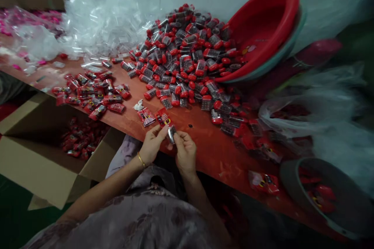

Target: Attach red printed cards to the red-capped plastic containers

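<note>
Just past the table's front edge, my two hands meet at a small clear container with dark contents (171, 134). My left hand (152, 144), with a yellow bangle at the wrist, closes on its left side, thumb on top. Fingertips of my right hand (186, 148) pinch its right side. A red printed packet (163, 117) lies right behind my left fingertips; whether they touch it I cannot tell. Left of it is a stack of red printed sleeves (146, 116), with a small white crumpled piece (138, 105) behind.
A large pile of red-capped clear containers (187, 54) spills from a tilted red basin (263, 39). Finished-looking red packets (90, 91) lie left, above an open cardboard box (37, 163) holding more. Clear plastic pieces (102, 23) heap behind. A grey bucket (292, 179) stands right.
</note>
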Tool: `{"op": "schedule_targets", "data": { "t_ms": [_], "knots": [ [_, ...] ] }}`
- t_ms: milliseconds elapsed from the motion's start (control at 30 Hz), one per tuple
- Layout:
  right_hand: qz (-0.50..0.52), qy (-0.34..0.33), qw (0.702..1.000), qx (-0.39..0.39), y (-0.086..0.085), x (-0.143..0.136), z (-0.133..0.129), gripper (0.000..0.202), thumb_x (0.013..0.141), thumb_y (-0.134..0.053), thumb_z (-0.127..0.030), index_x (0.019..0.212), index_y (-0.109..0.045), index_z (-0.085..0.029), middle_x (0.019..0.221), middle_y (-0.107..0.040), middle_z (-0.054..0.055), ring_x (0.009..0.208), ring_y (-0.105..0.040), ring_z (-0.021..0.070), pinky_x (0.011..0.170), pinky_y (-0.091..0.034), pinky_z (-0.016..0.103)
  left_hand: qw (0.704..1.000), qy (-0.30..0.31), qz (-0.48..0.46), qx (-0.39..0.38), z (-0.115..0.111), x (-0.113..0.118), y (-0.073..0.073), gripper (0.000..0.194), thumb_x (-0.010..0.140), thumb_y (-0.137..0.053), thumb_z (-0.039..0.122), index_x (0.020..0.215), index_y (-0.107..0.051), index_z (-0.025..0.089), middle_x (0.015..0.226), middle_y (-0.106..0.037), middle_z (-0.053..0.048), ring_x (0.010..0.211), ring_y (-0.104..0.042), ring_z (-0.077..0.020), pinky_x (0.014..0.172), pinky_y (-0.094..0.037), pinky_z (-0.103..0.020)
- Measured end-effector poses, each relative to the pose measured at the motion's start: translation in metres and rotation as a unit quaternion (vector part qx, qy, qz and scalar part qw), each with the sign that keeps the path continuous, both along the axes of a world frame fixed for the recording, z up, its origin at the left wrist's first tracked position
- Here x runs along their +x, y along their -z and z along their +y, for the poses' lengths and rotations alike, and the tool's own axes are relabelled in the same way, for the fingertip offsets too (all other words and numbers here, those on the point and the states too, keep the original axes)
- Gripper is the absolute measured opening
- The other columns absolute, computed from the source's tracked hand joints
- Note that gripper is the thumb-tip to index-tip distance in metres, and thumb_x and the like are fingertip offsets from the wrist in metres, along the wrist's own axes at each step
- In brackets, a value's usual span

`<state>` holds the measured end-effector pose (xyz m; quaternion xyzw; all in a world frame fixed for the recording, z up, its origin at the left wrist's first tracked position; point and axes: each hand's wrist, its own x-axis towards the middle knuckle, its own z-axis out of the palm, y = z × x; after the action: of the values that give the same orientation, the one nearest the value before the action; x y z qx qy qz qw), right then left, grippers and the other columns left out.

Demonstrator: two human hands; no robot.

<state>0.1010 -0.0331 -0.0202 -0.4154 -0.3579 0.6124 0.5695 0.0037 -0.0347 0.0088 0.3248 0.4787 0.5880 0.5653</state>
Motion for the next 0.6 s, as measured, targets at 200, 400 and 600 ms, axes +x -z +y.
{"op": "schedule_targets", "data": {
  "t_ms": [200, 400, 600],
  "knots": [
    [-0.069, 0.032, 0.996, 0.046, 0.004, -0.009, -0.014, 0.026, 0.077, -0.065, -0.042, 0.082, -0.055, -0.018, 0.055, -0.059, -0.006, 0.043, -0.051, 0.0072, 0.043, -0.041, 0.019, 0.998, 0.035, 0.031, 0.031, -0.004, -0.016, 0.002, 0.032, 0.068, -0.071, 0.043, 0.077, -0.07, 0.013, 0.069, -0.067, -0.001, 0.063, -0.057, -0.0107, 0.063, -0.046, -0.022],
    [-0.219, 0.026, 0.967, 0.129, 0.008, -0.007, -0.015, 0.021, 0.082, -0.059, -0.04, 0.087, -0.056, -0.02, 0.075, -0.062, 0.0, 0.061, -0.058, 0.0112, 0.058, -0.049, 0.025, 0.995, 0.072, 0.032, 0.061, -0.009, -0.03, 0.015, 0.031, 0.07, -0.071, 0.04, 0.084, -0.071, 0.013, 0.081, -0.072, -0.005, 0.074, -0.063, -0.0156, 0.074, -0.05, -0.028],
    [-0.417, -0.058, 0.862, 0.281, 0.013, 0.022, 0.018, 0.033, 0.088, -0.053, -0.036, 0.118, -0.056, -0.023, 0.115, -0.061, 0.009, 0.103, -0.056, 0.0206, 0.088, -0.046, 0.038, 0.934, 0.115, 0.277, 0.196, 0.006, -0.042, 0.044, 0.025, 0.082, -0.058, 0.03, 0.1, -0.067, 0.017, 0.098, -0.072, -0.006, 0.091, -0.066, -0.0196, 0.084, -0.051, -0.033]
  ]
}}
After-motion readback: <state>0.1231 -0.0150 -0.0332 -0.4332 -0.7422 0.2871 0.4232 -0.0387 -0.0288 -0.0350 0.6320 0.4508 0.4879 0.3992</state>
